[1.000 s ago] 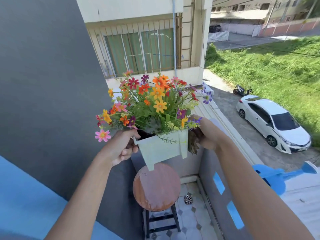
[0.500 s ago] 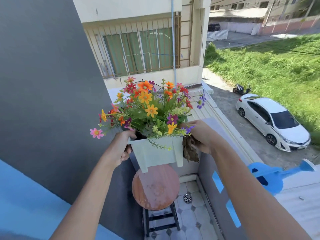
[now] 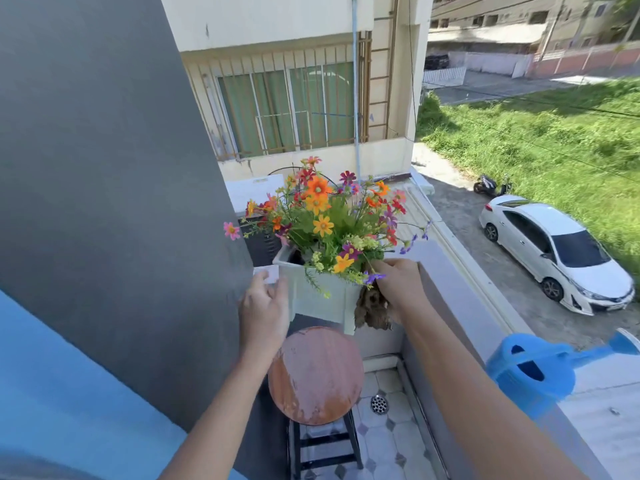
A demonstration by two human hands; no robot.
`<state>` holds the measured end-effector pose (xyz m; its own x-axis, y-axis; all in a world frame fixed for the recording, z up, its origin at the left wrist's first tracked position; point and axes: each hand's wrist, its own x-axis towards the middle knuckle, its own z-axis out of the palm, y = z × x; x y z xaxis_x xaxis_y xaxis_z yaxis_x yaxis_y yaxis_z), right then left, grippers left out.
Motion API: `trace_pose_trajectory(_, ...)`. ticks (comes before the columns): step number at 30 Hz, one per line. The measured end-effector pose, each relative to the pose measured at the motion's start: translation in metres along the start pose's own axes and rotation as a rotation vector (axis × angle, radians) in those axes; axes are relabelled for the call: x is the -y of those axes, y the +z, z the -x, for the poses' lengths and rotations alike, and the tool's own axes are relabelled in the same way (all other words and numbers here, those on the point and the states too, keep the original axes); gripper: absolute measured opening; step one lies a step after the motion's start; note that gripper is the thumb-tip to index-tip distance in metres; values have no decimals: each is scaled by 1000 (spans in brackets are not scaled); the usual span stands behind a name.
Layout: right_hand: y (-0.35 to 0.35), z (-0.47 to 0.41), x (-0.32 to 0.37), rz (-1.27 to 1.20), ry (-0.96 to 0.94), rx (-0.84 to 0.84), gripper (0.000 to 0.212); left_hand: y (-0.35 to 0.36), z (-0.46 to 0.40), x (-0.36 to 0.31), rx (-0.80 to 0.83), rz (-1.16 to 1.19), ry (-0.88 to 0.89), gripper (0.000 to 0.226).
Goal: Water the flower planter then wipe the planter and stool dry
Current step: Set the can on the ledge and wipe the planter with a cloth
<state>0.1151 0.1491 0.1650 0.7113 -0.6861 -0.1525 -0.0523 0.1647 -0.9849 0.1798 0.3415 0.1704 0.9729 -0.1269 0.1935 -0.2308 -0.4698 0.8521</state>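
The stool (image 3: 316,374) seat lies bare beneath the lifted planter (image 3: 320,296), with open air between them. Grey wall (image 3: 121,202) crowds the left side; the parapet (image 3: 450,299) and watering can (image 3: 533,374) bound the right.

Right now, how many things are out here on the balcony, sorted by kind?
Flower planter: 1
Stool: 1
Blue watering can: 1
Brown cloth: 1
Total: 4
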Motion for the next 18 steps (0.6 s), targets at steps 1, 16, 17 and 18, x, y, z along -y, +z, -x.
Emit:
trace_pose_trajectory(1, 2, 0, 0, -10, -4, -27, 61, 7, 12, 0, 14, -47, 24, 35)
trace_pose_trajectory(16, 36, 23, -26, 74, -80, -28, 35, 46, 15, -15, 292, 36, -358, 51)
trace_pose_trajectory(17, 37, 25, -26, 68, -88, -30, 25, 45, 13, -12, 333, 59, -382, 44)
trace_pose_trajectory(18, 38, 27, -27, 68, -98, -19, 23, 44, 12, -12, 352, 78, -401, 38)
